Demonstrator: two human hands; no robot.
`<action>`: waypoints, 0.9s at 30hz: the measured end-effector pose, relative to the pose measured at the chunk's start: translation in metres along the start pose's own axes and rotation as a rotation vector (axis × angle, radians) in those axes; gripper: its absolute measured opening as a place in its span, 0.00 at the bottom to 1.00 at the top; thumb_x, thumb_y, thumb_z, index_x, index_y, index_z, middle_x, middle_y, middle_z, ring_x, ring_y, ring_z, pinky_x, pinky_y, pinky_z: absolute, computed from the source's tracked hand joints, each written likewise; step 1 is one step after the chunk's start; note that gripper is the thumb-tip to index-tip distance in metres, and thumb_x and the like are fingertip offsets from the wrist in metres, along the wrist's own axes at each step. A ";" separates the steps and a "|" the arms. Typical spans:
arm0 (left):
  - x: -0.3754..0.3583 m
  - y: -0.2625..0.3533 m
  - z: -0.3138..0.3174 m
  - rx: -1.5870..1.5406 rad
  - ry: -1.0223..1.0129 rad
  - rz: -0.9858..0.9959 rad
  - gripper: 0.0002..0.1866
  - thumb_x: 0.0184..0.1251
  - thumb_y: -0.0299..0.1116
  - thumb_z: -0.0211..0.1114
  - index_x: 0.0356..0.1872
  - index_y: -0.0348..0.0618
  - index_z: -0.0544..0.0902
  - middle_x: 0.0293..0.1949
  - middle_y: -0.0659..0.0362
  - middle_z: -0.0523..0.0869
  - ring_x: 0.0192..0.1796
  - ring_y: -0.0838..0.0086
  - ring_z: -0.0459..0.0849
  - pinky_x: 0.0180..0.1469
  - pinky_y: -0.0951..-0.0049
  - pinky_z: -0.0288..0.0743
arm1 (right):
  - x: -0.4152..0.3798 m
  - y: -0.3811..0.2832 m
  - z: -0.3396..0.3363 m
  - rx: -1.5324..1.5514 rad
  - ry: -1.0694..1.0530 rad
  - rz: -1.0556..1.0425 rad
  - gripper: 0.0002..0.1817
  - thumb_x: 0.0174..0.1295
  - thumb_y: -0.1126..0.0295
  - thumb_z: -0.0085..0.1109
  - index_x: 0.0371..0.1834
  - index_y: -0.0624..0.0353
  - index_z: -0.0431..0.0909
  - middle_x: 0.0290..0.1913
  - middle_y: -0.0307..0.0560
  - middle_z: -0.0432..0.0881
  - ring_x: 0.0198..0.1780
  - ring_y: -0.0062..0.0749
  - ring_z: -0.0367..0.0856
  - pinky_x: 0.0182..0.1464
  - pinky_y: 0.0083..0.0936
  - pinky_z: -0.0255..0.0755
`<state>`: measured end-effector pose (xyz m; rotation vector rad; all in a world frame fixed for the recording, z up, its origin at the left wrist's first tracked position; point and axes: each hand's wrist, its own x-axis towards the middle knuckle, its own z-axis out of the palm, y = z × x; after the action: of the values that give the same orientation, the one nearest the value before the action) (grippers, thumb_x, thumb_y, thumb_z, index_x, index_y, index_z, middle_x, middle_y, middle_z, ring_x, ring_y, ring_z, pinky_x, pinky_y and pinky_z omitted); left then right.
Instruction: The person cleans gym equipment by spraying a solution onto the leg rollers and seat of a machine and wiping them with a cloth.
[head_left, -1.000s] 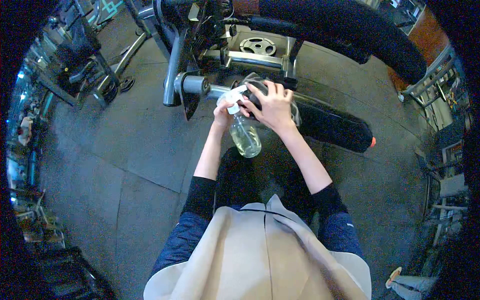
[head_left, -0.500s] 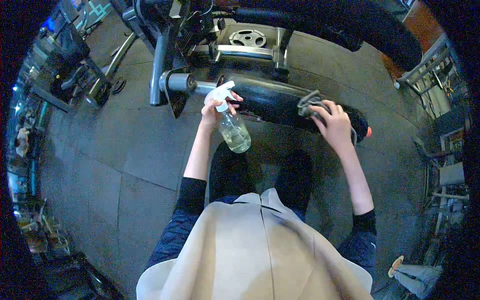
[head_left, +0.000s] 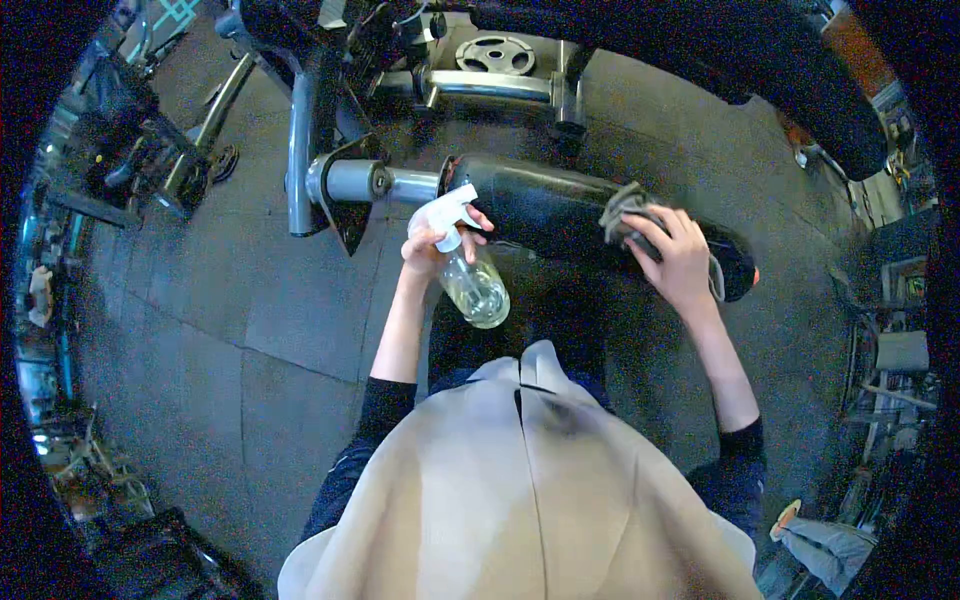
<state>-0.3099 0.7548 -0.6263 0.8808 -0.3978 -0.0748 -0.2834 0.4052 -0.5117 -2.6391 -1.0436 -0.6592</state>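
Left hand point(head_left: 428, 248): fingers closed round spray bottle point(head_left: 470, 282) neck, light, rigid, likely slick | right hand point(head_left: 678, 256): I see fingers pressing soft cloth point(head_left: 622, 205) onto roller pad point(head_left: 560, 212), mid-length.

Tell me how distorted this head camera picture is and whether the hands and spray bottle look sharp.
Head view: strong fisheye, black corners, floor seams bending. Left hand on the spray bottle looks fairly sharp; right hand pressing the cloth onto the black roller pad is slightly soft.
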 end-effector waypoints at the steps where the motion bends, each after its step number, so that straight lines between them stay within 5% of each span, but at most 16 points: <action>1: 0.001 0.000 0.001 -0.009 0.008 -0.003 0.38 0.44 0.43 0.62 0.54 0.21 0.70 0.44 0.33 0.81 0.25 0.60 0.85 0.43 0.66 0.80 | 0.011 -0.001 0.007 0.028 0.009 -0.038 0.18 0.48 0.65 0.67 0.46 0.43 0.81 0.45 0.40 0.79 0.45 0.38 0.77 0.43 0.34 0.72; 7: -0.002 -0.001 -0.002 0.029 0.022 -0.023 0.39 0.44 0.44 0.63 0.55 0.22 0.70 0.44 0.33 0.81 0.24 0.60 0.84 0.42 0.65 0.80 | 0.094 -0.063 0.061 0.165 0.035 -0.254 0.14 0.48 0.62 0.67 0.40 0.40 0.81 0.40 0.36 0.79 0.44 0.34 0.78 0.42 0.32 0.72; 15: -0.004 -0.001 0.005 0.049 0.073 0.042 0.35 0.45 0.45 0.59 0.50 0.23 0.73 0.43 0.35 0.81 0.23 0.63 0.82 0.43 0.65 0.78 | 0.132 -0.090 0.083 0.164 -0.106 -0.142 0.14 0.51 0.57 0.65 0.41 0.41 0.83 0.37 0.39 0.80 0.41 0.36 0.82 0.40 0.34 0.78; 22: -0.007 0.001 0.007 0.117 0.102 0.041 0.34 0.45 0.42 0.60 0.51 0.24 0.72 0.46 0.35 0.80 0.25 0.62 0.84 0.42 0.67 0.78 | 0.039 0.019 -0.005 -0.013 -0.203 -0.062 0.13 0.51 0.58 0.66 0.41 0.40 0.81 0.39 0.39 0.79 0.41 0.37 0.82 0.40 0.34 0.77; 27: -0.009 -0.005 0.002 0.072 0.097 0.043 0.34 0.45 0.43 0.61 0.51 0.23 0.72 0.46 0.34 0.80 0.25 0.62 0.84 0.43 0.68 0.79 | -0.061 0.086 -0.080 0.007 -0.252 0.294 0.16 0.50 0.71 0.67 0.44 0.49 0.81 0.46 0.44 0.80 0.47 0.44 0.80 0.48 0.33 0.76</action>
<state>-0.3179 0.7522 -0.6320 0.9428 -0.3298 0.0222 -0.2892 0.2779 -0.4751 -2.8416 -0.6873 -0.2658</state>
